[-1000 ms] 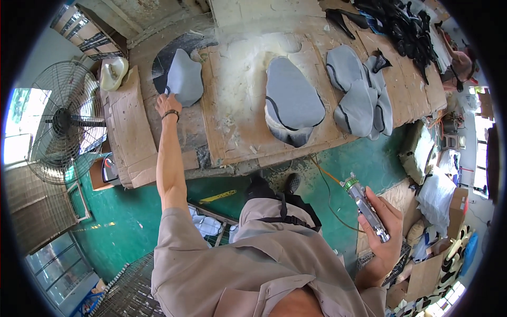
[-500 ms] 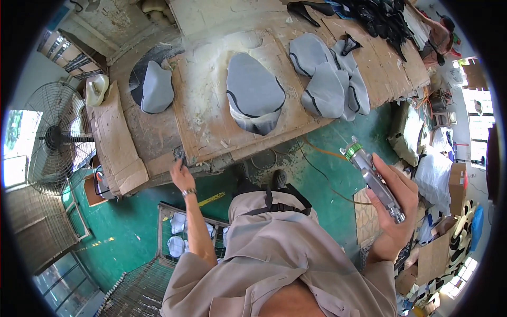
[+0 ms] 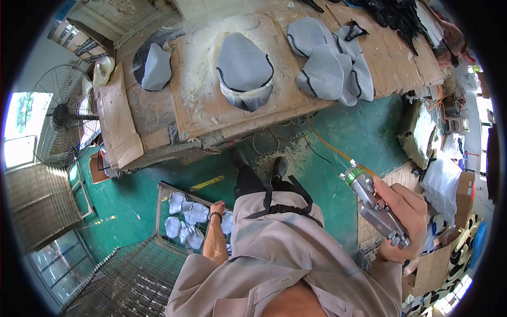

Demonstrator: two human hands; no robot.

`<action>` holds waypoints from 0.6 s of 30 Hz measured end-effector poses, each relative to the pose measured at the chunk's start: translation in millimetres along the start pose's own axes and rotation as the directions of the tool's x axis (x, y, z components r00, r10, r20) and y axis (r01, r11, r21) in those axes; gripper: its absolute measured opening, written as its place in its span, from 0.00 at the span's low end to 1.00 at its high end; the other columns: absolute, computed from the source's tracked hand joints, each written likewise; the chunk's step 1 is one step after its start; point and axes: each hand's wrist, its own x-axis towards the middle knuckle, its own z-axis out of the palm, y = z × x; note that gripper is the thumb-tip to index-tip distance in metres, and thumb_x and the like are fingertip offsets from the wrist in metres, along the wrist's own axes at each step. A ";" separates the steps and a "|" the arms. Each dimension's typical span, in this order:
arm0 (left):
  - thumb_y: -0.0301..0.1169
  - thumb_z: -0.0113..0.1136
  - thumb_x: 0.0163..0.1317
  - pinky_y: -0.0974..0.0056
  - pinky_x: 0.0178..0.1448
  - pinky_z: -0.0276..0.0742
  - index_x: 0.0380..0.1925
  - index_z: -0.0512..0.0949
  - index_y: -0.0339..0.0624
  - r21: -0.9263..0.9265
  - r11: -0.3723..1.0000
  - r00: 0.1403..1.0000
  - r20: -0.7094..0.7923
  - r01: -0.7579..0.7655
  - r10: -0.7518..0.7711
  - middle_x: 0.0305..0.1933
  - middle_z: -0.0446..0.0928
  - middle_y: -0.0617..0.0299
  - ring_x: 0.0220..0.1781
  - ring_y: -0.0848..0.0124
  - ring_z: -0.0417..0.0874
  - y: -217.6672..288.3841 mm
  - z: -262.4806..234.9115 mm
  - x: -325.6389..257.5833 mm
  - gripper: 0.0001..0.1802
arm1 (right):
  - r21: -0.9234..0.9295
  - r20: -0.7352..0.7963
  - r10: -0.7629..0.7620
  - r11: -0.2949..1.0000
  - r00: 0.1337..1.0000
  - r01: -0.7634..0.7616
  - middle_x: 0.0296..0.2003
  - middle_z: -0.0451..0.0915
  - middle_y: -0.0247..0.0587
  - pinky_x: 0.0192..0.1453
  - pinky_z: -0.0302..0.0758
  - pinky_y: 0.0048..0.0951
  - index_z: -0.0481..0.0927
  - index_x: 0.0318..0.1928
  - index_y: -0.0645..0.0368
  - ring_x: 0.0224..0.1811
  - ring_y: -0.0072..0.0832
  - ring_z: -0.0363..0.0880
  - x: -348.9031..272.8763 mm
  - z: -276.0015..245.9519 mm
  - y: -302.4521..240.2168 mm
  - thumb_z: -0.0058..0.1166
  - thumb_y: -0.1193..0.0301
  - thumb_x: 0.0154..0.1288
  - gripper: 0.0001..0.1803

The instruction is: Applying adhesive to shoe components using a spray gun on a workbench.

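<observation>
My right hand (image 3: 404, 216) is closed around a metal spray gun (image 3: 368, 198) with a green ring, held above the floor to the right of my body. A thin mist shows by its nozzle. Down at my left side, my left hand (image 3: 217, 207) is over a wire rack (image 3: 158, 219), next to the pale grey fabric pieces (image 3: 196, 212) lying on it; its fingers are too bunched and small to make out. A grey padded piece with black edging (image 3: 245, 62) lies mid-bench on a residue-coated patch. Another grey piece (image 3: 157, 67) rests to its left.
Several overlapping grey pieces (image 3: 325, 74) lie right on the cardboard-covered bench (image 3: 198, 113). Black parts (image 3: 388, 24) are heaped at its far right, near another person (image 3: 451, 39). A fan (image 3: 62, 113) stands left. An orange hose (image 3: 330, 143) and a dark cable cross the green floor.
My left hand has moved from the bench's front edge down to the rack. The spray gun has dropped slightly and shifted right in my right hand. The view has shifted, showing more of the rack.
</observation>
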 end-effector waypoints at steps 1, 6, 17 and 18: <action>0.31 0.61 0.68 0.55 0.33 0.84 0.47 0.88 0.51 0.015 0.998 0.998 -0.003 -0.055 0.055 0.35 0.83 0.67 0.36 0.67 0.85 -6.2 -1.2 3.1 0.11 | 0.008 0.002 -0.004 1.000 1.000 0.004 0.32 0.81 0.47 0.33 0.76 0.34 0.82 0.60 0.69 0.29 0.38 0.82 -2.7 0.8 -1.1 0.63 0.73 0.53 0.31; 0.31 0.60 0.70 0.51 0.34 0.86 0.47 0.89 0.49 -0.096 0.991 0.995 -0.007 -0.098 0.098 0.33 0.82 0.71 0.34 0.69 0.84 4.9 2.9 11.4 0.11 | -0.070 -0.158 0.150 0.984 0.976 -0.162 0.33 0.81 0.49 0.36 0.77 0.32 0.82 0.62 0.65 0.31 0.40 0.83 0.2 21.9 -24.7 0.60 0.74 0.50 0.33; 0.33 0.65 0.66 0.54 0.40 0.89 0.49 0.88 0.49 -0.140 0.962 0.972 0.004 -0.233 0.236 0.38 0.84 0.67 0.40 0.72 0.84 49.9 -58.4 50.0 0.13 | -0.192 -0.164 0.094 0.973 0.982 -0.126 0.33 0.83 0.47 0.38 0.78 0.33 0.83 0.61 0.64 0.32 0.40 0.84 38.3 87.9 -127.0 0.62 0.77 0.50 0.32; 0.33 0.65 0.66 0.55 0.40 0.89 0.49 0.88 0.49 -0.162 0.963 0.975 0.015 -0.215 0.220 0.38 0.84 0.67 0.40 0.72 0.83 48.8 -61.2 55.3 0.13 | -0.206 -0.161 0.067 0.974 0.985 -0.100 0.33 0.83 0.47 0.37 0.78 0.33 0.83 0.61 0.64 0.31 0.40 0.84 39.2 91.9 -137.7 0.62 0.78 0.50 0.32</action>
